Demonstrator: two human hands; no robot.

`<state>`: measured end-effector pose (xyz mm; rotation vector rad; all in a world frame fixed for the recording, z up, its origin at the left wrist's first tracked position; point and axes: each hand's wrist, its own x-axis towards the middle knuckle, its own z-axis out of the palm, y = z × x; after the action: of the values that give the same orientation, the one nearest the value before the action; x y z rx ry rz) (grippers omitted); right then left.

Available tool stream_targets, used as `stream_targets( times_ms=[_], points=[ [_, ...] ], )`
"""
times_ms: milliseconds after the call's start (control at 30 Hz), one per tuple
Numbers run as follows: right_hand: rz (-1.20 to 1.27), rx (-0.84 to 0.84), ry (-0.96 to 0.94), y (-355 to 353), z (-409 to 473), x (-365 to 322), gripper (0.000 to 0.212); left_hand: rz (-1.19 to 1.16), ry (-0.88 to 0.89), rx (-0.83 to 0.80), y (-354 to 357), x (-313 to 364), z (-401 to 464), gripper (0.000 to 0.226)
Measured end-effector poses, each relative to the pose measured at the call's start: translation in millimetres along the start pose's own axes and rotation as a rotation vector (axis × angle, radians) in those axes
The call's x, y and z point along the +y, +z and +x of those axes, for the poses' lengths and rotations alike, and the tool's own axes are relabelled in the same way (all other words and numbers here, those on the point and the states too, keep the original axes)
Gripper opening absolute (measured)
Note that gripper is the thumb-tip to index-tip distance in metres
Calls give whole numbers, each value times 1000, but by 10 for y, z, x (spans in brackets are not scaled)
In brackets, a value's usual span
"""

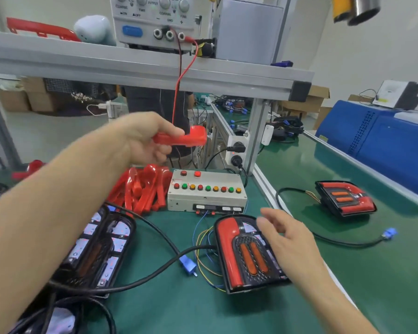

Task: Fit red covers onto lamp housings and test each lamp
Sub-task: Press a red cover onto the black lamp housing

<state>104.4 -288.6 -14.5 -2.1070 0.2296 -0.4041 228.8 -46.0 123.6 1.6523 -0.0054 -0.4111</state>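
Observation:
My left hand (pixel 143 138) grips a red cover (pixel 186 137) in the air above the pile of red covers (pixel 143 189). My right hand (pixel 287 235) hovers with relaxed fingers over the right side of a lamp housing (pixel 244 254) lying on the green mat; whether it touches is unclear. That housing carries one red cover on its left side and two orange strips in the middle. Bare housings (pixel 99 244) with black cables lie at the left. A lamp with red covers fitted (pixel 345 198) rests at the right.
A grey test box (pixel 205 191) with coloured buttons stands behind the housing, thin wires running from it. A blue connector (pixel 188 265) lies on the mat, another (pixel 390 232) at the right. A power supply (pixel 155 20) sits on the aluminium shelf (pixel 130 66). A blue machine (pixel 384 141) is at the far right.

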Motion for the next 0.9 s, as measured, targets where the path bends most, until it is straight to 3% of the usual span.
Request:
stream_targets(
  times_ms=[33,133,200,300,433,500,567,633,700,900],
  points=[
    [184,-78,20,53,0,-143,12,-52,-7,-39,275,-148,-29,14],
    [563,-265,151,181,42,-434,30,-96,2,-111,978,-586,-111,10],
    [571,-277,220,183,94,-489,36,-137,55,-79,1256,-782,-130,14],
    [594,-264,324,91,126,-377,26,-120,105,-32,1409,-925,-123,16],
    [554,-267,327,-24,140,-234,20,-6,95,-123,1387,-980,-64,23],
    [342,-145,246,-104,186,-179,20,135,142,30,1306,-1010,67,24],
    [-44,-49,92,-223,221,-104,28,305,136,178,1179,-1092,235,24],
    [-394,-99,-16,-319,192,-18,30,432,13,138,1092,-1213,350,12],
    [-627,-185,-71,-341,127,82,22,402,-157,47,1079,-1306,388,5],
    [-865,-223,-154,-269,21,182,23,206,-249,11,1040,-1406,551,11]
  ],
)
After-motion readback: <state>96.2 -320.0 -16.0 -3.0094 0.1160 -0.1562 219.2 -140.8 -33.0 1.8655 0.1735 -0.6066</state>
